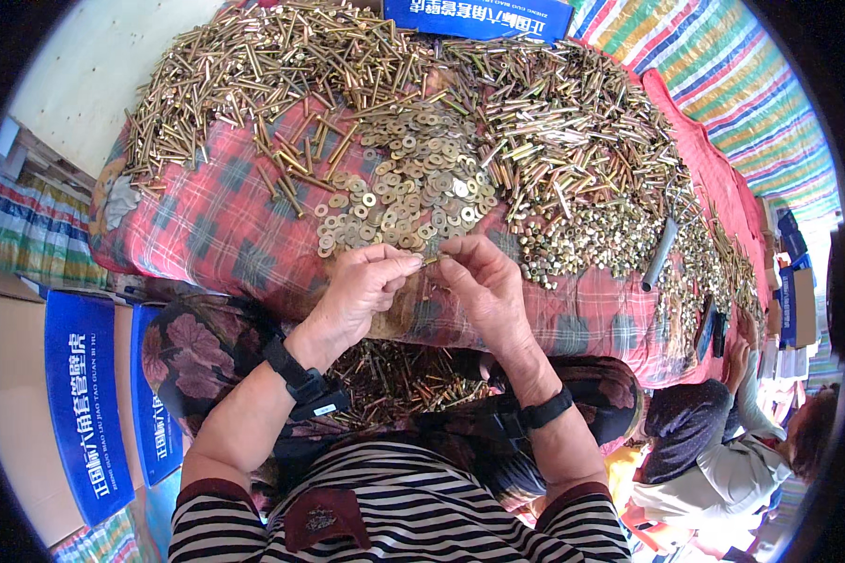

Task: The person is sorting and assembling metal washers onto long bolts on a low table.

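My left hand (366,289) pinches a thin brass-coloured bolt (430,261) between thumb and forefinger, over the near edge of the cloth-covered heap. The fingertips of my right hand (483,281) are closed at the bolt's other end; whether a smaller part sits there is too small to tell. Just beyond both hands lie loose flat washers (399,202). Long brass-coloured bolts (253,75) are piled at the far left, and metal sleeves (573,122) at the far right. Small nuts (582,242) spread right of my right hand.
Red plaid cloth (225,202) lies under the parts. More bolts (404,387) are gathered below my hands, between my legs. A grey metal tube (660,253) rests among the nuts. Blue-and-brown cartons (84,403) stand at left. Another person (723,460) sits at the right.
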A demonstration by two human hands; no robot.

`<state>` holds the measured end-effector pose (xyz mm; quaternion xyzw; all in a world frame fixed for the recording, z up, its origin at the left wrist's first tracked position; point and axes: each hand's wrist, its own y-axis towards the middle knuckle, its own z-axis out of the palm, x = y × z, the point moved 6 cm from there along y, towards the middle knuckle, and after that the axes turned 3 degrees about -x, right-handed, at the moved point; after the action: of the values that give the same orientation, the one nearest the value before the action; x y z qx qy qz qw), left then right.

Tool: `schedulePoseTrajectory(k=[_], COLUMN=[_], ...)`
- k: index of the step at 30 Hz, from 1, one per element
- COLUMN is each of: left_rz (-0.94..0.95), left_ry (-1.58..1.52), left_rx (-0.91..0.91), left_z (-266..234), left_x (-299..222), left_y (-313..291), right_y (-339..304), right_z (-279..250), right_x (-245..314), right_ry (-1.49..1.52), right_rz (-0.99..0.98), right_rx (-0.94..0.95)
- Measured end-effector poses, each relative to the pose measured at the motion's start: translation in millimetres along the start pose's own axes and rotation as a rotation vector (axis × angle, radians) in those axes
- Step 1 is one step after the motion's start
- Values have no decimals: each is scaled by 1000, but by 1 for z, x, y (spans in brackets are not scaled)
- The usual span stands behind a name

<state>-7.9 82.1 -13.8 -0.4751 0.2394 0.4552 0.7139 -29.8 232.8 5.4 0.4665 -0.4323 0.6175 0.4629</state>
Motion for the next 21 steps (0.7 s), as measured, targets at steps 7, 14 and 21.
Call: schedulePoseTrajectory(k=[7,14,21], left_rz=[-28,272,155], left_ry=[-8,291,172], left_rx=[-7,57,69], left_z=[-3,2,-2], left_x=[-2,-18,-15], left_y=[-2,-7,-7], right_y=[-3,-5,-14], right_z=[6,6,19], right_x=[-2,7,34], right_ry=[-57,-622,-769], right_rz=[3,-44,-484], right_rx=[49,92,-2])
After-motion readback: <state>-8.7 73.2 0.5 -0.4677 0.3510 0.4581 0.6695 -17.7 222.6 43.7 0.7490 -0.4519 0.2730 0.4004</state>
